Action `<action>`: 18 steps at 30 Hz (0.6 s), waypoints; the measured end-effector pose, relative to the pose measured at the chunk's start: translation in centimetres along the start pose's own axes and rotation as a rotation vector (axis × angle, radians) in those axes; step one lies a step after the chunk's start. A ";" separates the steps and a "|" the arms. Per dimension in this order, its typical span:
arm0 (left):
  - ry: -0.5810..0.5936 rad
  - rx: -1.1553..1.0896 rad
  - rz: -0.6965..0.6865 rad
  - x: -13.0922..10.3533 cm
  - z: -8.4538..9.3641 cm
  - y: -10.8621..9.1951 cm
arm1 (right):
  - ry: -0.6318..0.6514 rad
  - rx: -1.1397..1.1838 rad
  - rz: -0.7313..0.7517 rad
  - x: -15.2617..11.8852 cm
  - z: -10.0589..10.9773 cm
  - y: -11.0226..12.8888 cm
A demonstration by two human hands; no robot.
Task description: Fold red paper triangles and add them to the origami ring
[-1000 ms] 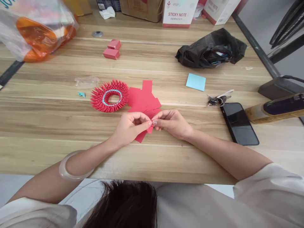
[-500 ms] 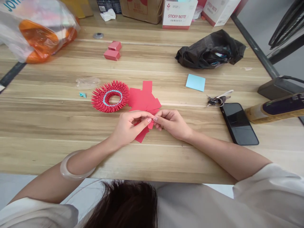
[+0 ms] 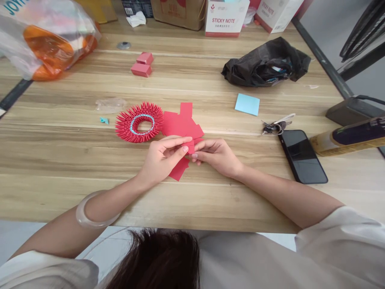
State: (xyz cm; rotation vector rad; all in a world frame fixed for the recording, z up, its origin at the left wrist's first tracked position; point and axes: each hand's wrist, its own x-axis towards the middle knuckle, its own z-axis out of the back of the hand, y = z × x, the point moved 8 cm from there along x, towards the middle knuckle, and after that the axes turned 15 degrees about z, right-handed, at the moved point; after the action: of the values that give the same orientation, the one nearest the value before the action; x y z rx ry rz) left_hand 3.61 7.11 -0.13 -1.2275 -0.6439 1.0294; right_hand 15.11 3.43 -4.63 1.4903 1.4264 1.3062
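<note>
Between the thumb and fingers of my left hand (image 3: 162,158) is a small folded piece of red paper (image 3: 190,147). My right hand (image 3: 218,156) pinches the right edge of that same piece with thumb and forefinger. Below and behind both hands lies a loose pile of red paper slips (image 3: 177,123), partly covered by my fingers. Left of the pile sits a ring of folded red paper units (image 3: 123,124) with a light blue inner band and a hole in its middle.
A blue sticky note pad (image 3: 247,104), keys (image 3: 273,127) and a phone (image 3: 303,156) lie to the right. Farther back are a black plastic bag (image 3: 264,64) and two pink-red blocks (image 3: 141,70). A small blue folded piece (image 3: 104,120) lies left of the ring.
The red paper piece has turned between my fingers and shows more of its face. My left forefinger has lifted a little, and my right fingertips have slid slightly lower along the edge.
</note>
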 end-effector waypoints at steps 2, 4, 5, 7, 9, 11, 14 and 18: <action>0.000 0.000 -0.009 0.0 0.0 -0.1 | -0.008 0.003 0.003 0.0 0.1 -0.1; -0.009 0.005 -0.017 -0.1 0.0 -0.1 | -0.011 0.006 -0.003 0.0 0.1 -0.2; -0.014 0.008 -0.020 -0.1 0.1 -0.1 | -0.010 0.008 -0.007 0.0 0.1 -0.2; -0.021 0.010 -0.025 -0.1 0.1 -0.1 | -0.008 0.013 -0.015 0.0 0.1 -0.2; -0.022 0.008 -0.030 -0.1 0.1 -0.1 | -0.009 0.020 -0.022 0.0 0.1 -0.2; -0.017 0.003 -0.034 -0.1 0.1 0.0 | -0.014 0.025 -0.027 0.0 0.1 -0.1; -0.013 -0.001 -0.037 -0.2 0.0 0.0 | -0.020 0.020 -0.029 0.0 0.1 0.0; -0.031 0.003 -0.022 -0.3 0.0 0.3 | -0.023 -0.006 -0.039 0.0 0.1 -0.1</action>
State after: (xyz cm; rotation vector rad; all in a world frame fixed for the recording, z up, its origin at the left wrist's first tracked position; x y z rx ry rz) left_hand 3.41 6.89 -0.35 -1.2018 -0.6782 1.0326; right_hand 15.19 3.46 -4.71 1.4622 1.4291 1.2653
